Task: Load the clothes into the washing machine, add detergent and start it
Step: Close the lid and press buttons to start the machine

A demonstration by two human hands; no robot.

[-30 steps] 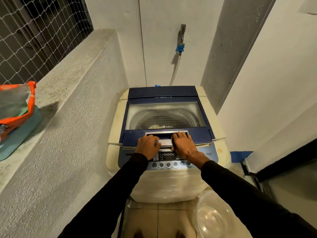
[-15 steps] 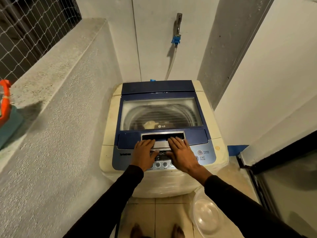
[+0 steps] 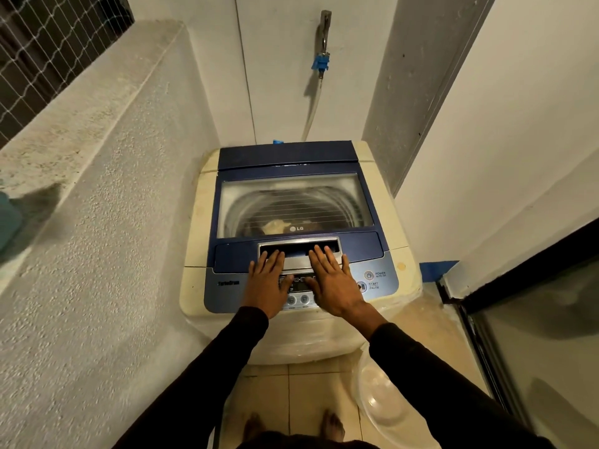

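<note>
Washing machine point(image 3: 207, 222) standing on tiled floor point(image 3: 278, 393) between rough wall point(image 3: 107, 254) and glass door point(image 3: 534, 351); lid point(image 3: 291, 202) lying closed; left hand point(image 3: 265, 283) and right hand point(image 3: 334, 283) resting flat, fingers straight, on lid's front handle point(image 3: 299, 254)

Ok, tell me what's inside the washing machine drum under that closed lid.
Through the closed lid's window, the ribbed drum wall shows, with a pale piece of clothing and something darker beside it at the bottom. The lid's blue frame hides the near part of the drum.

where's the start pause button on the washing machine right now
In the head view, the round start/pause button sits on the blue control panel, right side, just beside the right hand and below the power button.
</note>
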